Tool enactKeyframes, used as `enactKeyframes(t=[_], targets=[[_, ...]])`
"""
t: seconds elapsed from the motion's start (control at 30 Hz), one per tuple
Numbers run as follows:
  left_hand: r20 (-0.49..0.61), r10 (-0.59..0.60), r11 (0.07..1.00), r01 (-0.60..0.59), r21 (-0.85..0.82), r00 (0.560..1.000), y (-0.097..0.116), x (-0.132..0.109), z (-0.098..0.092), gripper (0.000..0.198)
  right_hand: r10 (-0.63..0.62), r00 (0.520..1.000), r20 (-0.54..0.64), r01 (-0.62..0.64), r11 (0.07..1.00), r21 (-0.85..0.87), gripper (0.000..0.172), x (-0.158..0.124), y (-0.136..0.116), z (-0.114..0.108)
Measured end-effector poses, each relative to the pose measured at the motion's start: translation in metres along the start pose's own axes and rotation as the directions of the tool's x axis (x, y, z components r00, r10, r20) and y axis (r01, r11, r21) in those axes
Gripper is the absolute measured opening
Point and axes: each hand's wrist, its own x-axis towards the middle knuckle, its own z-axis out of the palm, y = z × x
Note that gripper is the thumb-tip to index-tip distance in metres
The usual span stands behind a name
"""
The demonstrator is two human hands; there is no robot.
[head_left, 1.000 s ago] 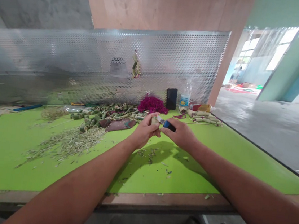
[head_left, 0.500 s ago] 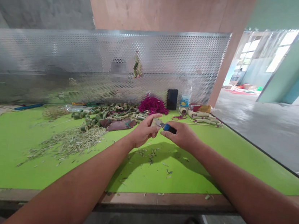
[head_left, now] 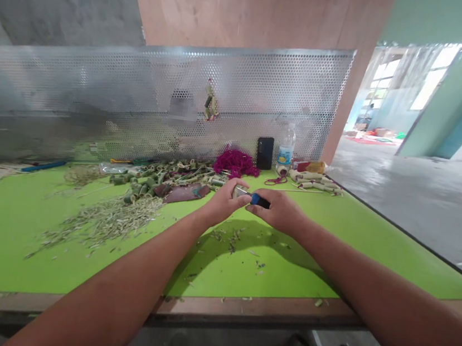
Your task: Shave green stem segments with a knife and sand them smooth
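My right hand (head_left: pixel 280 210) is wrapped round the blue-and-black handle of a knife (head_left: pixel 260 201). The blade points left and meets a short pale bamboo piece (head_left: pixel 237 191), which my left hand (head_left: pixel 224 201) pinches between thumb and fingers. Most of the bamboo piece is covered by the fingers. Both hands are held above the green tabletop (head_left: pixel 286 275), with small shavings (head_left: pixel 233 239) scattered below. To the left lie a heap of cut green bamboo pieces (head_left: pixel 140 189) and a brown cloth-like piece (head_left: pixel 186 193).
A pile of bamboo shavings (head_left: pixel 116 218) spreads at left. Behind my hands are magenta string (head_left: pixel 236 162), an upright phone (head_left: pixel 264 153), a plastic bottle (head_left: pixel 286 151) and tied bamboo pieces (head_left: pixel 314 180). A perforated metal panel (head_left: pixel 140 89) stands at the back; a bamboo figure (head_left: pixel 211 103) hangs on it.
My left fingers have closed further round the bamboo piece, the index finger curling down. The knife has shifted slightly left and stays in my right hand.
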Motion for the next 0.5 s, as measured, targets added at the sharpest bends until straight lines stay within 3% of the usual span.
enactKeyframes(t=[0.1, 0.23, 0.33, 0.43, 0.5], targets=[[-0.04, 0.063, 0.993, -0.059, 0.106, 0.997, 0.003, 0.002, -0.001, 0.036, -0.019, 0.999, -0.032, 0.02, 1.0, 0.024, 0.027, -0.001, -0.001, 0.001], [-0.082, 0.099, 0.991, -0.09, 0.103, 0.992, 0.009, 0.001, 0.002, 0.035, -0.026, 0.996, -0.085, 0.029, 0.999, 0.035, 0.026, -0.003, -0.004, 0.005], [-0.185, 0.09, 0.992, -0.072, 0.101, 0.979, 0.008, 0.0, 0.007, 0.029, 0.024, 0.989, -0.148, -0.019, 0.999, 0.033, 0.028, -0.003, -0.007, 0.009], [-0.247, 0.039, 0.999, -0.037, 0.013, 0.968, 0.002, 0.0, 0.012, 0.03, 0.066, 0.984, -0.163, -0.058, 0.997, 0.055, 0.032, -0.002, -0.008, 0.01], [-0.199, -0.021, 0.994, -0.002, -0.112, 0.98, -0.002, -0.001, 0.012, 0.039, 0.054, 0.985, -0.164, -0.047, 0.998, 0.05, 0.031, -0.001, -0.007, 0.009]])
